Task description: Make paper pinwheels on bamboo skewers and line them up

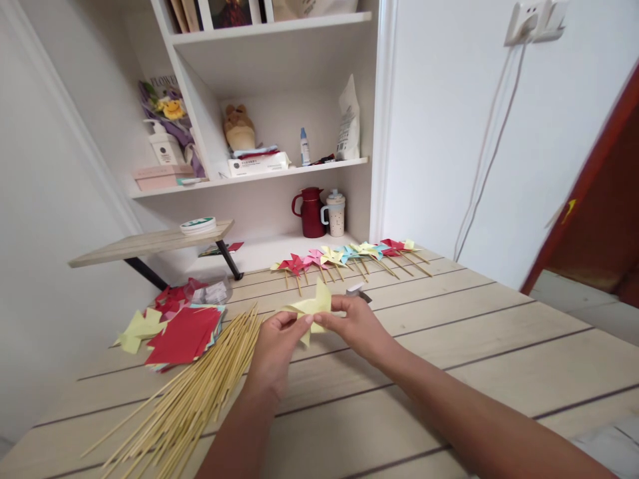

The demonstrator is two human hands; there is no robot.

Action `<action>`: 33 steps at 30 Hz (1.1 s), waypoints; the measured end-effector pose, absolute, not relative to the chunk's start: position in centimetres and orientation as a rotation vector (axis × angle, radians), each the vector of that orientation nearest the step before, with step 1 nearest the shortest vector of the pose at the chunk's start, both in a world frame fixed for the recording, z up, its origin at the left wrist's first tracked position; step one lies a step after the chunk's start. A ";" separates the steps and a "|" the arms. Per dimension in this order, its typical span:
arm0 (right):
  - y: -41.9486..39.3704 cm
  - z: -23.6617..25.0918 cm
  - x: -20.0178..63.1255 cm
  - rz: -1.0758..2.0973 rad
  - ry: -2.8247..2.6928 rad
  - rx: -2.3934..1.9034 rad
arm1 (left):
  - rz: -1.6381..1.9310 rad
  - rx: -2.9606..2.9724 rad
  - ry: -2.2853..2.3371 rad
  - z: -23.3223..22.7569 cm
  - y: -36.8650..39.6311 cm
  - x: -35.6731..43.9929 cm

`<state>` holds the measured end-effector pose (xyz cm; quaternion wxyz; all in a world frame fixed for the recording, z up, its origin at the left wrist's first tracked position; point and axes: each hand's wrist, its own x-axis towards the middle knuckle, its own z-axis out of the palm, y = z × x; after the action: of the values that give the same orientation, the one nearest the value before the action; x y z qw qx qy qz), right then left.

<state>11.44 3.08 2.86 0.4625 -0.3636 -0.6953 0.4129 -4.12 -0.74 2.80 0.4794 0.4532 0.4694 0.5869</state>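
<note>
Between my two hands, above the table, is a pale yellow paper pinwheel [313, 307] with its blades folded out. My left hand [279, 339] pinches it near the centre from the left, thumb on the front. My right hand [357, 326] grips it from the right, its thumb meeting the other thumb at the middle. No stick shows on this pinwheel. A pile of thin wooden sticks [200, 392] lies left of my left forearm. Beyond my hands, finished pinwheels on sticks [332, 256] lie in a row in red, pink, yellow and blue.
Red paper squares [182, 336] are stacked at the left, beside a loose yellow pinwheel [140, 329] and a clear plastic bag [212, 291]. A small raised shelf [150, 241] stands behind them. Past my right hand lies a small grey-white object [358, 291]. A red jug [313, 213] stands at the back.
</note>
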 end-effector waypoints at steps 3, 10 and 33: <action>3.1 2.9 11.4 1.023 -1.710 -0.885 | 1.451 1.081 1.174 2.6 -0.6 -4.1; 3.1 2.8 11.3 1.081 -1.685 -0.858 | 1.529 1.017 1.227 1.8 -0.2 -4.0; 3.6 1.4 10.7 1.158 -1.631 -0.817 | 1.581 0.686 1.124 1.7 0.0 -3.6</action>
<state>10.70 3.64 1.40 0.4713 -0.3335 -0.6657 0.4727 -3.62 -0.01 1.66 0.5160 0.2858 0.4679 0.6581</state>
